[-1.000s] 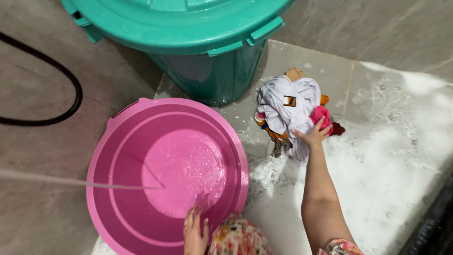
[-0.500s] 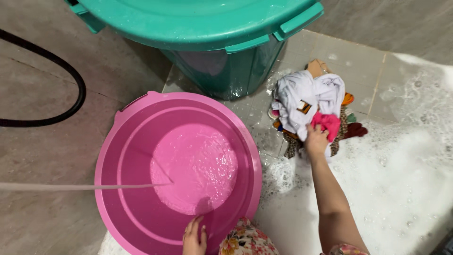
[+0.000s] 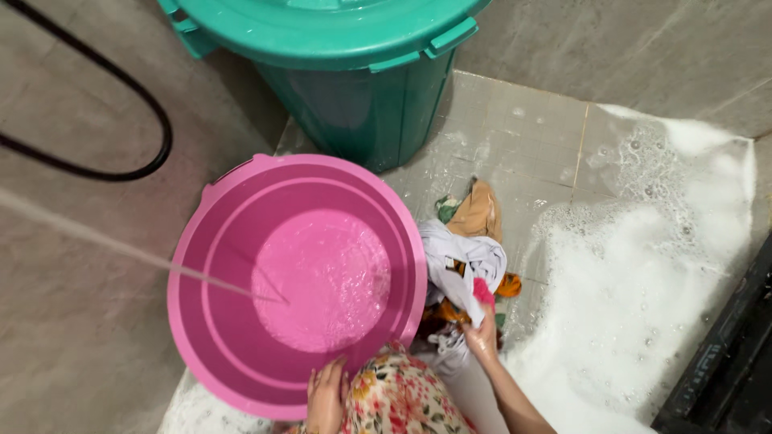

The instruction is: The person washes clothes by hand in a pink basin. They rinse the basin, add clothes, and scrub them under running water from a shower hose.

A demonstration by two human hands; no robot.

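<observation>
Clothes [image 3: 465,265] piled on wet floor just right of basin [image 3: 201,321], right hand [image 3: 482,337] clenched on the pile's near edge. Left hand [image 3: 326,395] flat, fingers loose, on basin's near rim. Water stream [image 3: 121,251] enters basin from left. Foam [image 3: 635,321] right of right hand.

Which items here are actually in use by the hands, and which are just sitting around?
In use:
- pink basin, left hand on its near rim, a water stream landing inside
- pile of wet clothes beside the basin, right hand gripping it

Lying about:
- green lidded bin
- black hose
- soap foam on the tiled floor
</observation>
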